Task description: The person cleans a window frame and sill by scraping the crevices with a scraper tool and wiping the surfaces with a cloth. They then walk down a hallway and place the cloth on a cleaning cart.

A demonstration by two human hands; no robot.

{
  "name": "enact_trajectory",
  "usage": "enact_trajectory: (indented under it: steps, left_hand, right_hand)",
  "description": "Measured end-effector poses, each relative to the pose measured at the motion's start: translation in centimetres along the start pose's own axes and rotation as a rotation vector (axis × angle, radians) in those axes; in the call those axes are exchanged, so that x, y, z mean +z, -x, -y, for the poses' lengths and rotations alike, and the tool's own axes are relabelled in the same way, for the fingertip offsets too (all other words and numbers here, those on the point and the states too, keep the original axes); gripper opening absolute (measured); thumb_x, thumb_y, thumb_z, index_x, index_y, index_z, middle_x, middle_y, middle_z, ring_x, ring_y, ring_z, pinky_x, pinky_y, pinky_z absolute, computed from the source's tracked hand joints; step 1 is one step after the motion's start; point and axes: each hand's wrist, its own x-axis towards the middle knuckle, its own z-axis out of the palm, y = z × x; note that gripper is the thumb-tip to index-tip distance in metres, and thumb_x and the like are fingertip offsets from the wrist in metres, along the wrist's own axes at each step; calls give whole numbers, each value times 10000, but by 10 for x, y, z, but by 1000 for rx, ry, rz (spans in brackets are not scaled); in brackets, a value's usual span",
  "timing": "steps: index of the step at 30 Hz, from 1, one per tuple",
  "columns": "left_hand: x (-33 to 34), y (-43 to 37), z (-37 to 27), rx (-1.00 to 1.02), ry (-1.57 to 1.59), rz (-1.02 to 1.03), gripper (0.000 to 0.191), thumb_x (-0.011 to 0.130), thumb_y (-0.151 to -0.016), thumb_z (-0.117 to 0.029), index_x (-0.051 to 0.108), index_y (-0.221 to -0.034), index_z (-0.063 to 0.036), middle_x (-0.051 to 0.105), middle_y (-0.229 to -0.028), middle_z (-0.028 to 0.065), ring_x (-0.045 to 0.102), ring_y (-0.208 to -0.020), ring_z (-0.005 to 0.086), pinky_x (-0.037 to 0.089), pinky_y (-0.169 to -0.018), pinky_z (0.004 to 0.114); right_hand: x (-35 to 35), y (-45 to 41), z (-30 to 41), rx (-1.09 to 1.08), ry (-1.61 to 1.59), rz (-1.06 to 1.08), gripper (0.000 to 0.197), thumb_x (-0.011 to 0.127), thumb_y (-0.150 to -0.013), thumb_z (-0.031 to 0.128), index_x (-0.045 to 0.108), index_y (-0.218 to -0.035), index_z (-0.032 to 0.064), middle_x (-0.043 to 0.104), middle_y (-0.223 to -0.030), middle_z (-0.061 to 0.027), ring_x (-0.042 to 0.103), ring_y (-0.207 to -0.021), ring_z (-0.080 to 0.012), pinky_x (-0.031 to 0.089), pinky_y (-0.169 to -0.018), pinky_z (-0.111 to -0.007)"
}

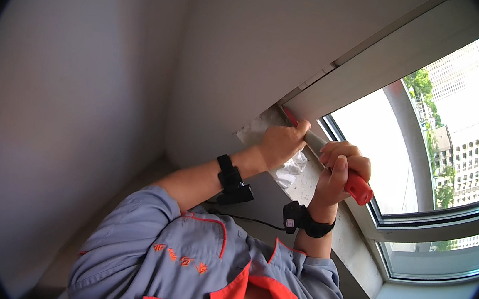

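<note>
A long-handled tool (316, 143) with a pale grey shaft, a narrow red tip and a red handle end slants across the window corner. My left hand (283, 146) grips its shaft close to the red tip, which points into the corner where the wall meets the window frame. Farther back, my right hand (339, 172) is closed around the shaft by the red end, which has a hole in it. Under my left hand, a crumpled white cloth or sheet (292, 171) lies on the stone window sill (306, 187). The very end of the tip is hard to make out.
A pale window frame (363, 75) with glass panes runs along the right, with buildings and trees outside. The wall (233, 47) rises beside the sill, its lower corner rough and stained. Both wrists carry black strapped devices, and a thin black cable (253, 220) passes before my chest.
</note>
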Motion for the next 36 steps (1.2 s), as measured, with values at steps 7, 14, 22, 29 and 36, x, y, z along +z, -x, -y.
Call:
enact_trajectory:
  steps: [7, 14, 22, 29, 36]
  left_hand:
    - [-7, 3, -6, 71, 78, -70, 268, 552, -892, -217, 449, -1098, -81, 608, -611, 145, 622, -576, 340, 471, -481, 444]
    - [-4, 6, -4, -38, 12, 38, 303, 565, -883, -212, 442, -1132, -92, 615, -620, 130, 625, -582, 329, 468, -488, 446]
    - [-19, 17, -56, 208, 125, -46, 546, 646, -817, -191, 401, -1276, -27, 589, -584, 107, 624, -545, 291, 479, -464, 382]
    - [-9, 11, -62, 297, -41, -14, 428, 617, -823, -158, 447, -1177, 14, 586, -566, 77, 630, -521, 229, 481, -448, 336]
    - [-8, 11, -56, 275, -80, -16, 415, 615, -809, -139, 446, -1151, 22, 572, -544, 73, 626, -517, 227, 479, -447, 330]
  right_hand:
    - [7, 7, 15, -132, 90, 150, 185, 574, -812, -48, 419, -750, 33, 560, -694, -133, 545, -610, -217, 468, -582, -324]
    - [4, 4, 9, -23, 94, 126, 204, 593, -842, -2, 410, -764, 41, 540, -688, -113, 529, -611, -202, 461, -582, -321]
    - [-11, 8, 25, -156, 177, -79, 214, 549, -882, 138, 385, -755, 83, 470, -594, -75, 473, -500, -168, 453, -492, -306]
    - [-20, 11, 35, -183, 199, -129, 223, 523, -893, 167, 380, -742, 88, 466, -592, -76, 474, -503, -175, 460, -501, -311]
    - [-25, 10, 24, -93, 104, -109, 172, 498, -882, 104, 384, -758, 75, 474, -622, -85, 455, -537, -183, 451, -561, -340]
